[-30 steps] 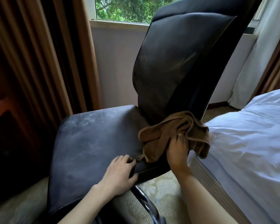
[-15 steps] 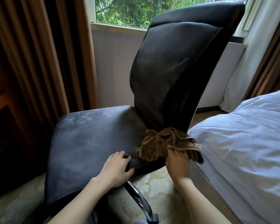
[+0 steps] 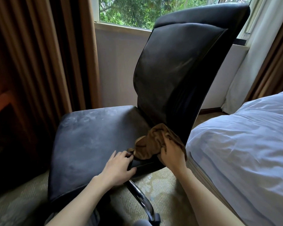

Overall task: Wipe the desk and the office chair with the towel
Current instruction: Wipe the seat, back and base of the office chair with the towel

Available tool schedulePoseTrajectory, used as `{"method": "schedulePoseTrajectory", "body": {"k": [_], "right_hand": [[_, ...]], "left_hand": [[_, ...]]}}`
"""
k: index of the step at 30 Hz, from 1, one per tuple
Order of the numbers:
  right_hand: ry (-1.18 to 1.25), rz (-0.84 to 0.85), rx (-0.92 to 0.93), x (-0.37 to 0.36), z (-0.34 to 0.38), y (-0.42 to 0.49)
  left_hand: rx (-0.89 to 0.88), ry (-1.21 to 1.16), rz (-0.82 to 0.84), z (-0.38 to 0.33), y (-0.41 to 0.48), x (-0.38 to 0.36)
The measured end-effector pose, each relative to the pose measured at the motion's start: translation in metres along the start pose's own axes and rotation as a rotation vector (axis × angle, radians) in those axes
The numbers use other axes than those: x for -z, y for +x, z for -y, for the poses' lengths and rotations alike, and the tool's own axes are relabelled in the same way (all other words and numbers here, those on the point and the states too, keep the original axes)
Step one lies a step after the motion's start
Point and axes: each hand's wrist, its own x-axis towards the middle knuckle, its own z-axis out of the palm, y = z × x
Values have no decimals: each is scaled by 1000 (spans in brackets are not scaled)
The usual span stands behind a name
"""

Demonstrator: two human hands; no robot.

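The right hand (image 3: pixel 171 154) has its grip closed on the bunched brown towel (image 3: pixel 149 144), pressing it against the office chair (image 3: pixel 91 144) low down where seat meets backrest, on the side just beside the white bed (image 3: pixel 243 136). The left hand (image 3: pixel 118 167) holds the seat's near edge, fingers bent on top, thumb over the rim, fingertips touching the towel's trailing corner.

One black leather office chair (image 3: pixel 88 144), one chrome base leg (image 3: pixel 140 198) showing. One bunched brown cloth towel (image 3: pixel 152 144). Two bare hands: left hand (image 3: pixel 119 168), right hand (image 3: pixel 171 155). One white-covered bed (image 3: pixel 243 144). One window (image 3: pixel 129 10). Two brown pleated curtains: left brown curtain (image 3: pixel 55 54), right brown curtain (image 3: pixel 274 62). One white sheer curtain (image 3: pixel 252 62).
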Motion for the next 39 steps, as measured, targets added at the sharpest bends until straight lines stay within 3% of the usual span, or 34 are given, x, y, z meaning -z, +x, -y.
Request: {"method": "schedulePoseTrajectory", "body": {"k": [3,6,11,14,21,33,39], "right_hand": [[45,-33,-97,-15,2,-6],[177,-36,-309,-21,4,-9],[405,140,-555,-8,-8,15],[485,78,-511,0,-7,13],[249,41,-306,-25,16,-21],[355,112,-326,-34,-14,-1],[447,35,-390,-43,29,-12]], "left_hand": [[-12,-9,-7,2,-1,-2],[-14,-23,-31,1,0,-1],[14,-49,-65,2,5,9],[37,-57,-58,6,7,17],[58,-283,-131,33,-5,29],[542,-564,-553,139,-67,23],[865,-858,-614,162,-83,-4]]}}
